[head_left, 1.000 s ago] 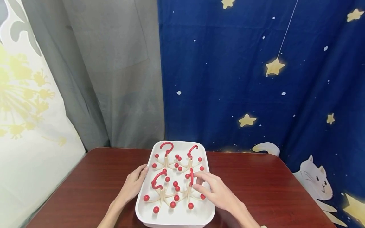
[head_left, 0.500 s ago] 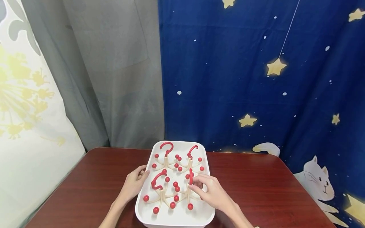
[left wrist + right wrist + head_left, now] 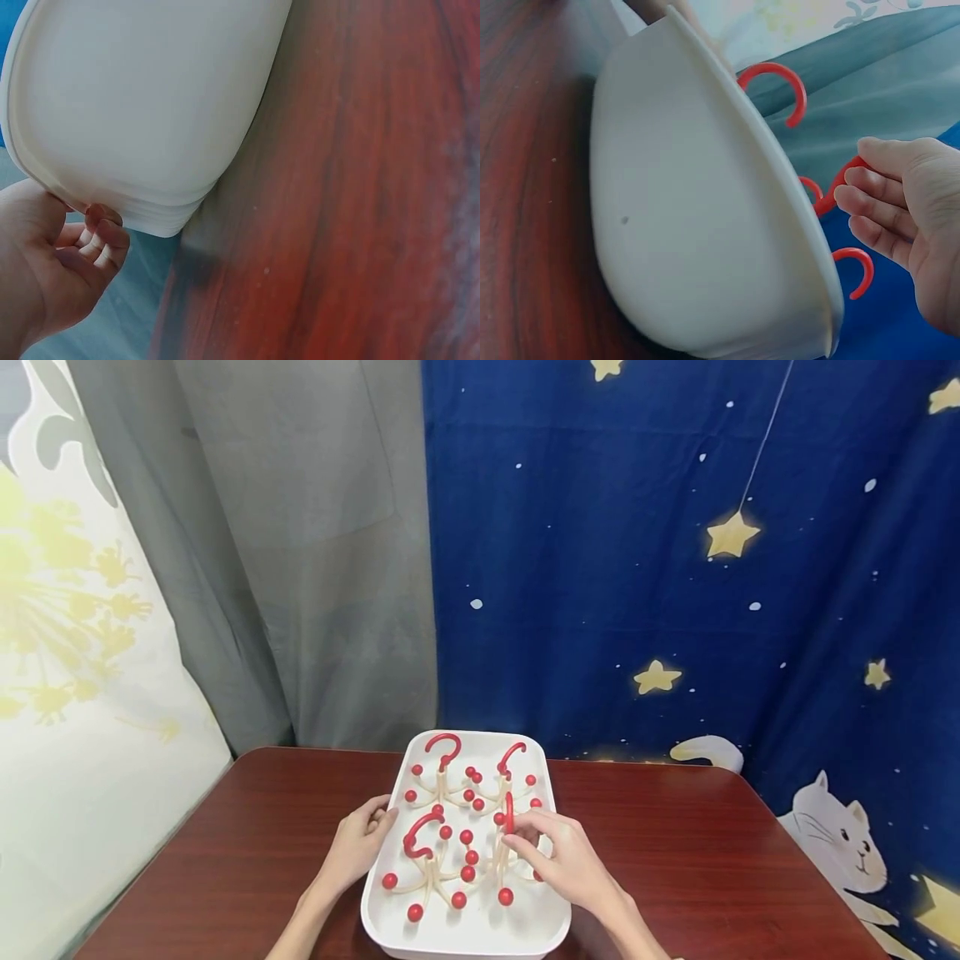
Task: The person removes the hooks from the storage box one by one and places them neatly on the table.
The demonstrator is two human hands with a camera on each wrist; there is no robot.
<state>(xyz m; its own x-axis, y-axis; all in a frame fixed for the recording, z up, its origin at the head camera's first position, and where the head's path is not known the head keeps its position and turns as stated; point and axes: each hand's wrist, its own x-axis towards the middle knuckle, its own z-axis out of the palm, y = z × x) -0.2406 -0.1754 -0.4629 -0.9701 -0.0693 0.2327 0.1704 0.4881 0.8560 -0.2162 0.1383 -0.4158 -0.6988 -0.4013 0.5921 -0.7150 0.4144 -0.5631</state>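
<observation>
A white tray [image 3: 468, 935] stands on the table, holding several cream, many-legged pieces with red ball tips and red hooks on top. My right hand [image 3: 564, 858] pinches the red hook [image 3: 509, 810] of the near right piece between thumb and fingers; the right wrist view shows this red hook [image 3: 838, 186] at the fingertips. At the tray's left side my left hand [image 3: 356, 843] grips the rim, its thumb at the edge and its fingers curled below in the left wrist view. The near left piece [image 3: 429, 872] stands upright beside the held one.
Two more of these pieces, the far left piece [image 3: 441, 785] and the far right piece [image 3: 504, 787], stand at the tray's back. Legs of neighbouring pieces lie close together mid-tray. The tray rests on a dark red wooden table [image 3: 660, 835] backed by curtains [image 3: 562, 568].
My right hand has moved in from beside the near right hook and taken hold of it. That piece has risen slightly, its balls shifting up. The left hand stays at the rim.
</observation>
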